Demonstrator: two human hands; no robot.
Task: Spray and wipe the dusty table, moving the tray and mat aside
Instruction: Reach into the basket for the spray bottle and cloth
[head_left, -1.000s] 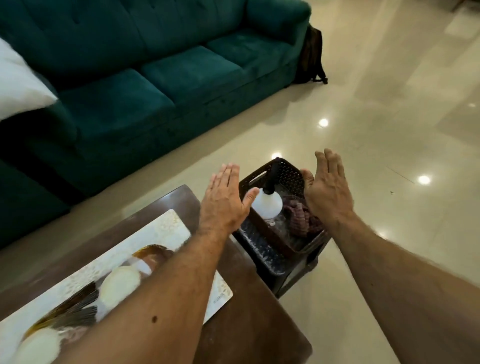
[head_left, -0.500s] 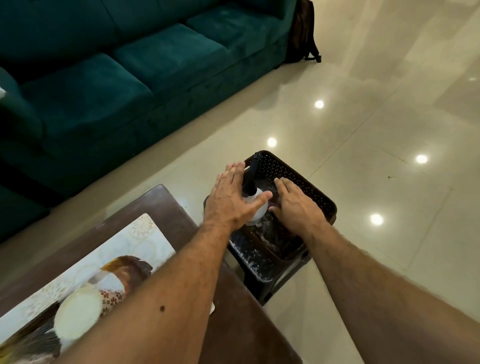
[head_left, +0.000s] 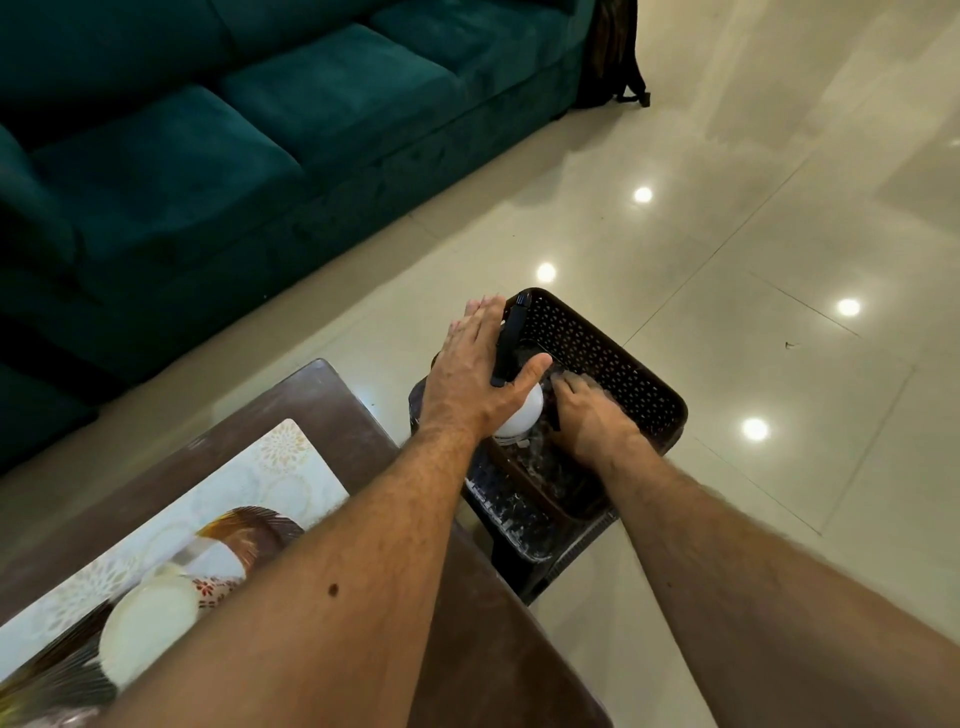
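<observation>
While both arms reach past the table's far right corner, the left hand (head_left: 470, 376) lies flat and spread against the white, round-shouldered plastic spray bottle (head_left: 519, 413), thumb hooked round the base of its black trigger head (head_left: 511, 340); the fingers are extended, not wrapped, so no grip is established. The right hand (head_left: 589, 415) is sunk into the dark perforated plastic basket (head_left: 613, 358), fingers curled downward among unclear contents; whether they are clamped on anything cannot be told.

The bottle stands upright at the basket's near left side. The basket rests on a low dark stand on the tiled floor, just beside the brown wooden table (head_left: 322, 410). The pale floral mat (head_left: 270, 478) lies along the table's left portion, carrying a dark feather-patterned tray (head_left: 249, 525) with a white round object on it; neither has been moved aside.

Judgement: the step in hand is retrieval of cleaning supplies. To do it well, the left fingers should curl fully round the bottle's neck below the trigger before lifting, and the lift should be straight up, clear of the basket's rim. The right hand should secure a wiping cloth, if one is present, without tipping the basket.
</observation>
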